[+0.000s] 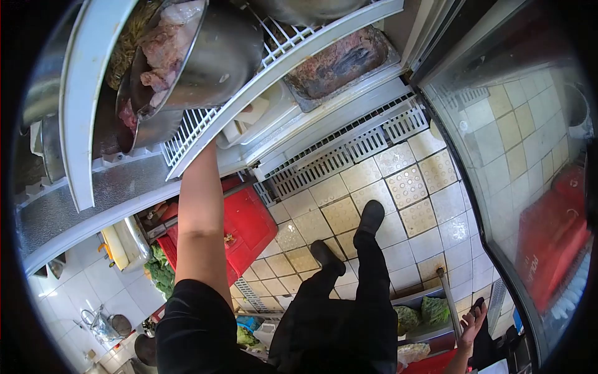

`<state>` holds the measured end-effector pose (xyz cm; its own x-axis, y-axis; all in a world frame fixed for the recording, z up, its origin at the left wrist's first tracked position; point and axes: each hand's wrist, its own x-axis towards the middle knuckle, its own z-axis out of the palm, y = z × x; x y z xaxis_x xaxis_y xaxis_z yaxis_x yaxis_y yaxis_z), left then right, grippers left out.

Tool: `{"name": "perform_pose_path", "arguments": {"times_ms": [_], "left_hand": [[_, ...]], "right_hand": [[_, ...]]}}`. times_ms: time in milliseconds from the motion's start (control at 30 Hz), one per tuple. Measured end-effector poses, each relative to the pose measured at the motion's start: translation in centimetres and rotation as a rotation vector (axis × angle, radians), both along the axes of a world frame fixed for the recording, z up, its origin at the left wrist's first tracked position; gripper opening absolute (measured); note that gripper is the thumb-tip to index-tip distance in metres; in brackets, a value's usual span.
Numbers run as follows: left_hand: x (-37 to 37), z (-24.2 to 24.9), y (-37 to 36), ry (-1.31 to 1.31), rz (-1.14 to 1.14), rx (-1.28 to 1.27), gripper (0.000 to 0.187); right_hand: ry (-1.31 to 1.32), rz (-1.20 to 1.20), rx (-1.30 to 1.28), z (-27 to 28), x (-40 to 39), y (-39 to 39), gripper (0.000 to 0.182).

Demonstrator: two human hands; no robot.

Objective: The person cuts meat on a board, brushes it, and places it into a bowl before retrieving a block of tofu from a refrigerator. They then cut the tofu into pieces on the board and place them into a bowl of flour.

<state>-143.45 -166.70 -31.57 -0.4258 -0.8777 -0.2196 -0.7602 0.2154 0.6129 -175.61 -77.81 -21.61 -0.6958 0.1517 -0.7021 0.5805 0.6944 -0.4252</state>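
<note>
My left arm (200, 206) reaches up into an open fridge, below a white wire shelf (193, 128). The shelf edge hides most of my left hand, so its grip does not show. A pale block-like item (252, 111) and a white tray (274, 115) lie close to where the hand goes in. A metal tray of frosty, reddish-brown contents (339, 65) sits to the right. On the shelf above, a tilted steel bowl (218, 59) holds raw meat (171, 47). At lower right, my right hand (473, 325) has its fingers apart, close to a small dark item I cannot make out.
The glass fridge door (498, 162) stands open on the right. Under the fridge runs a slotted vent (336, 156) above the tiled floor (311, 230). A red container (252, 230) is beside my left arm. Leafy vegetables (435, 310) fill a bin behind me.
</note>
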Motion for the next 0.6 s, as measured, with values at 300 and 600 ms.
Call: {"name": "perform_pose_path", "arguments": {"times_ms": [300, 600], "left_hand": [[1.2, 2.4, 10.3, 1.239, 0.665, 0.769, 0.045], [5.8, 9.4, 30.8, 1.038, 0.619, 1.405, 0.05]], "right_hand": [[0.236, 0.02, -0.279, 2.2, -6.2, -0.3, 0.069], [-0.03, 0.868, 0.057, 16.1, -8.3, -10.4, 0.082]]}}
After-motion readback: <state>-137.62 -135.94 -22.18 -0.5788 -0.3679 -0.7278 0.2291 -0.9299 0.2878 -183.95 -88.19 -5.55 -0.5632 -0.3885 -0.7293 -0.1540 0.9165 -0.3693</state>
